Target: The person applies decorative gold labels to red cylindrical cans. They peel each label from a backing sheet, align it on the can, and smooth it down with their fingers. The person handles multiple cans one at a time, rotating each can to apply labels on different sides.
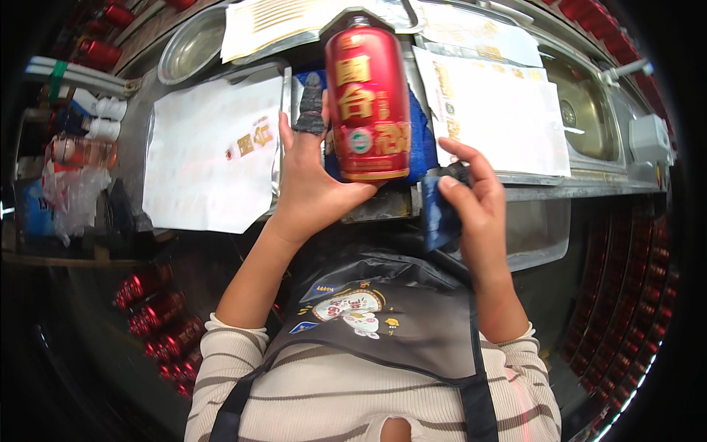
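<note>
In the head view, the left hand (313, 177) cups the left side and base of a red bottle (368, 103), fingers loosely curled – thumb by the base, one black-wrapped finger pointing away. The bottle is over the middle of the counter's (530, 190) near edge, neck toward the far edge. The right hand (480, 199), palm inward, pinches a hanging blue cloth (440, 217) – thumb against bent fingers.

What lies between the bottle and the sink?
In the head view, blue cloth, then a white sheet, lie between the bottle and the sink.
</note>
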Available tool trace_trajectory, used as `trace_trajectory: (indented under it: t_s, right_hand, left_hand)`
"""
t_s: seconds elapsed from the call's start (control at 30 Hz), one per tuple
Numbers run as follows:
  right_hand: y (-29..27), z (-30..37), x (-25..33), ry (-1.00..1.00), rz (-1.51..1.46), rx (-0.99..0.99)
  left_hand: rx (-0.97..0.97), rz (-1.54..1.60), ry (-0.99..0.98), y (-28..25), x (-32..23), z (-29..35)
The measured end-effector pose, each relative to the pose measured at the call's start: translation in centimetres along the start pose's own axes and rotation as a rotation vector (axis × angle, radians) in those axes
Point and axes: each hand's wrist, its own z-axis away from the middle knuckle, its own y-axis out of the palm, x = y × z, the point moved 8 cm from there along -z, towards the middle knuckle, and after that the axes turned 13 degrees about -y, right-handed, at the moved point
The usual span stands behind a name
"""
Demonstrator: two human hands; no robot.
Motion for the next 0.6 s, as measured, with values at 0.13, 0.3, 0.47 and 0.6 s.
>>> trace_trajectory:
  t_s: [0.13, 0.3, 0.47, 0.6]
  right_hand:
    - [-1.6, -0.9, -0.7, 0.021, 0.022, 0.002]
    - [-0.5, -0.4, 1.2, -0.167, 0.128, -0.117]
    - [0.7, -0.5, 2.2, -0.287, 0.24, -0.112]
    - [2.3, -0.8, 3.6, -0.553, 0.453, -0.108]
  left_hand:
    - [-0.132, -0.225, 0.245, -0.9, -3.3, 1.0]
    - [-0.013, 0.541, -0.158, -0.2, -0.6, 0.7]
    - [0.028, 0.907, -0.354, 1.5, 1.6, 0.0]
    - [0.012, 0.967, -0.346, 1.5, 1.7, 0.1]
